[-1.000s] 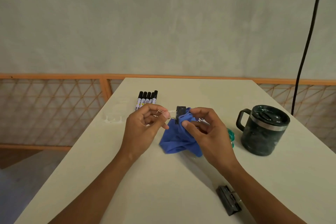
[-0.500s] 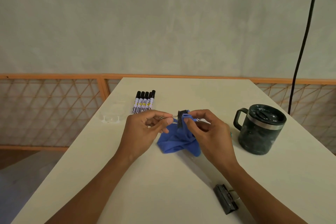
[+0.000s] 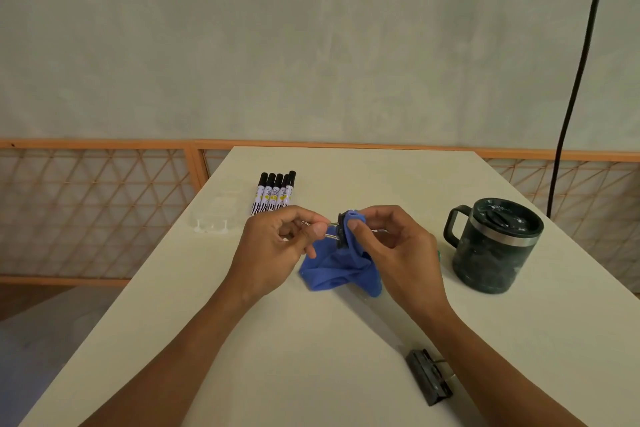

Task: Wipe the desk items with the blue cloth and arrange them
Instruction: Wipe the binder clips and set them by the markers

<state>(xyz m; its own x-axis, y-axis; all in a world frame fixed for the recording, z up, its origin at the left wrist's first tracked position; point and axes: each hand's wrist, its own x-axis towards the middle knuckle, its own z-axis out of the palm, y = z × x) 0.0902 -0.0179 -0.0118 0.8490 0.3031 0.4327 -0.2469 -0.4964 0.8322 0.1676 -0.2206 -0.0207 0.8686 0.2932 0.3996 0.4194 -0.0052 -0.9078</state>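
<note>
Above the middle of the cream desk point(image 3: 284, 350), my left hand point(image 3: 277, 253) pinches the wire handles of a black binder clip point(image 3: 342, 231). My right hand point(image 3: 398, 253) grips the blue cloth point(image 3: 337, 270) and presses a fold of it over the clip's black body. The rest of the cloth hangs down onto the desk. Several black-capped markers point(image 3: 275, 192) lie side by side at the back left. A second black binder clip point(image 3: 429, 376) lies near the front edge, beside my right forearm.
A dark lidded mug point(image 3: 495, 246) with a handle stands at the right. A clear plastic case point(image 3: 216, 218) lies near the left edge. A small green thing point(image 3: 439, 255) peeks out behind my right hand. An orange lattice railing point(image 3: 97, 211) runs behind the desk.
Both hands stay together around the clip. The fold of cloth has slid up over the clip's body, and the green thing is now mostly hidden behind my right hand.
</note>
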